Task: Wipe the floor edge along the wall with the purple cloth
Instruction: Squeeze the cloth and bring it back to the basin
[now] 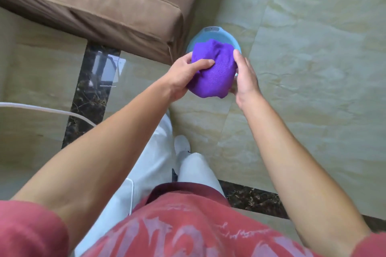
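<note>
Fingers (203,63) of our left hand (183,77) curl over the purple cloth (213,69), thumb pressed into its top and the rest wrapped beneath, while our right hand (245,77) lies flat against the bundle's far side with its fingers held together; whether they truly pinch the fabric we cannot tell. We hold the cloth bunched between both hands, up in the air directly over a blue basin (217,34) that stands on the tiled floor (313,69) just beside the corner of a brown sofa (104,6). We judge that we are readying the cloth, gathering or perhaps squeezing it, and no wiping has begun. To do this well we should fold it into a flat pad that one palm can press firmly, keeping it above the basin in case it drips. No wall shows clearly in our view, so we must find the floor edge before crouching. The sofa crowds the left side and may block access along that stretch. A white cord (41,109) crosses the floor near a dark marble strip (87,94), a thing to trip on or drag. Our own feet stand close to the basin, which we could easily kick.
</note>
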### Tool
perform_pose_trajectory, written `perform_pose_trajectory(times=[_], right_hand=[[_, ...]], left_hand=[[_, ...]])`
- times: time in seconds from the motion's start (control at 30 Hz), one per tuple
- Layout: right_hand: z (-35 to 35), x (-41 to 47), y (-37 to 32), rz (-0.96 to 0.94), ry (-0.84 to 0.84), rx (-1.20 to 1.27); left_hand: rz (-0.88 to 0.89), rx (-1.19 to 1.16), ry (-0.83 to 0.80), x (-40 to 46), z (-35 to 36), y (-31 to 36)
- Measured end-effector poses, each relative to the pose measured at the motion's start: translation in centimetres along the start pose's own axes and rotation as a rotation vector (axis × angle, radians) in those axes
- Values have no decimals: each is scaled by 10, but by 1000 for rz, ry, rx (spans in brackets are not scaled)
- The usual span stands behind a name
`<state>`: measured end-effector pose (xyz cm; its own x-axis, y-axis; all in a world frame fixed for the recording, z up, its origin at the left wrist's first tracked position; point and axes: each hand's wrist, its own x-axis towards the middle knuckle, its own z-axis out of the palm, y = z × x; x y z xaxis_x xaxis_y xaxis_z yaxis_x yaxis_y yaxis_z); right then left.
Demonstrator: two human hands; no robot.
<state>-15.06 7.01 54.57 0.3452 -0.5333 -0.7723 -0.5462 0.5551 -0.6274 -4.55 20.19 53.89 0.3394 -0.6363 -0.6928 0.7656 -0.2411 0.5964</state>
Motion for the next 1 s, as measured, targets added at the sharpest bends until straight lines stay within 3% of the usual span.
perform_pose_trajectory(times=[0.1,0.2,0.4,0.6,0.8,1.0], right_hand=[[-21,22,-5,106,-97,82],[-29,48,-10,66,-155,198],[-39,128,-5,142,-14,95],[-68,240,14,102,16,-328],[-72,372,52,17,-111,-663],[-47,529,162,36,-98,-806]], left_hand=[[-103,52,-34,35,8,16],[-160,152,2,70,12,22],[-160,443,249,151,14,7],[-242,473,432,256,5,-32],[-241,448,563,366,-25,-105],[-297,670,654,501,-89,-208]])
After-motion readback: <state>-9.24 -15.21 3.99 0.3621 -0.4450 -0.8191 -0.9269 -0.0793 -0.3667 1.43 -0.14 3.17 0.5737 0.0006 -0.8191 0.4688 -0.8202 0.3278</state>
